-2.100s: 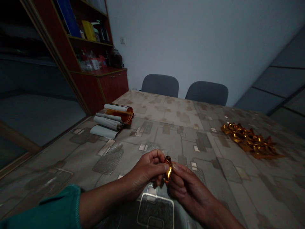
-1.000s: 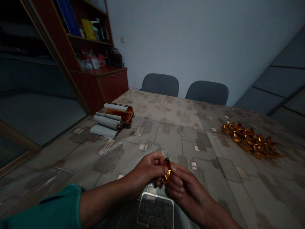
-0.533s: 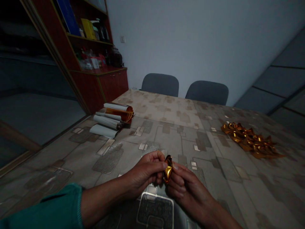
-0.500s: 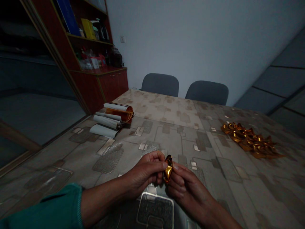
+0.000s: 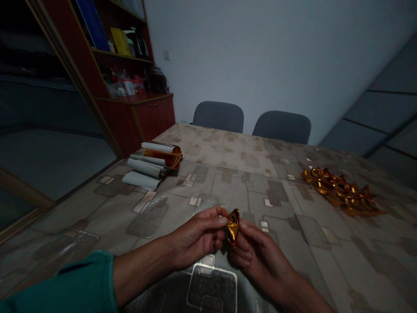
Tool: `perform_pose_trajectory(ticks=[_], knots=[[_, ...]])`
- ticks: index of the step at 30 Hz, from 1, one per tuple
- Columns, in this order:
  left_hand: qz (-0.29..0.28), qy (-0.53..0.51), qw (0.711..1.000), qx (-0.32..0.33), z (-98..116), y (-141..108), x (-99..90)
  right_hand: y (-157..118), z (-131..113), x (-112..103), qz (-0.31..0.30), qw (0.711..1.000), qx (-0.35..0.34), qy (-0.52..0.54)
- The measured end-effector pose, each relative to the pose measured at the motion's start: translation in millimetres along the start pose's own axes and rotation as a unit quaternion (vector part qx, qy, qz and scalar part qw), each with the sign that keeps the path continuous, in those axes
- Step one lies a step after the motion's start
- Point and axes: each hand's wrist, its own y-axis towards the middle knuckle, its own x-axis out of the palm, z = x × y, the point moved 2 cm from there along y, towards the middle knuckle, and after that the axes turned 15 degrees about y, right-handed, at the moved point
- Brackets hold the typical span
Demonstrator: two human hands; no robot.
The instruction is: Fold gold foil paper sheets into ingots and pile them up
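A small boat-shaped gold foil paper ingot (image 5: 233,227) is held upright between my two hands above the near part of the table. My left hand (image 5: 203,232) pinches its left side with thumb and fingers. From the right, my right hand (image 5: 256,250) grips the opposite side, with its fingers partly hidden behind the foil. Off to the right lies a cluster of similar gold foil ingots (image 5: 342,191), set close together in rows. To the left rests a stack of curled foil sheets (image 5: 146,167), gold on one face and pale on the other.
A patterned cloth covers the table (image 5: 224,150). Two grey chairs (image 5: 218,116) (image 5: 282,127) stand at its far side by the wall. A red-brown cabinet (image 5: 154,115) with loaded shelves is at the back left, next to a doorway.
The ingot has moved slightly up and to the right and now leans a little, showing more of its gold face. Both hands keep their pinch on it.
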Motion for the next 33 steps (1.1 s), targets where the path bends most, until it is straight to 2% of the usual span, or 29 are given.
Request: perform_pose_trajectory(ticks=[6,14,20,29,33], knots=[[-0.004,-0.027,1.0,-0.013,-2.2,1.6,-2.5,-2.8,-2.6,2.8,0.026,0.999,-0.013,-0.038],[-0.012,-0.021,0.999,-0.021,-0.6,-0.9,-2.1,-1.8,-3.0,1.6,-0.021,0.999,0.037,-0.007],[-0.026,-0.044,0.998,-0.022,-0.1,-2.0,-2.2,-2.6,-2.5,3.0,-0.047,0.998,0.035,-0.013],[-0.033,-0.106,0.993,-0.032,2.6,-2.9,-6.1,-2.5,-5.4,6.9,-0.011,0.987,-0.07,-0.142],[-0.032,-0.105,0.994,-0.021,2.3,-1.9,-4.7,-1.7,-10.1,2.2,0.033,0.972,-0.122,-0.196]])
